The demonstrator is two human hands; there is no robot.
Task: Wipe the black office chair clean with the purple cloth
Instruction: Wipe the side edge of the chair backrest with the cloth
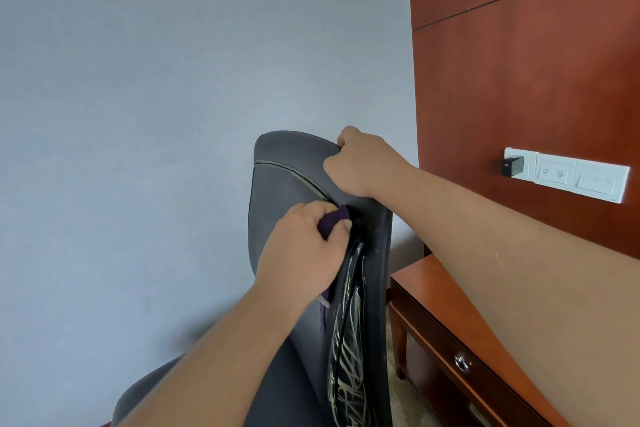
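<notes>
The black office chair fills the lower middle of the view, its tall backrest turned edge-on to me. My left hand grips the bunched purple cloth and holds it against the backrest near its worn, torn edge. A strip of the cloth hangs below my wrist. My right hand grips the top right corner of the backrest, fingers curled over its rim.
A wooden desk with a keyed drawer stands right of the chair. Behind it a red-brown wood panel carries white wall sockets with a black plug. A plain grey-blue wall lies to the left.
</notes>
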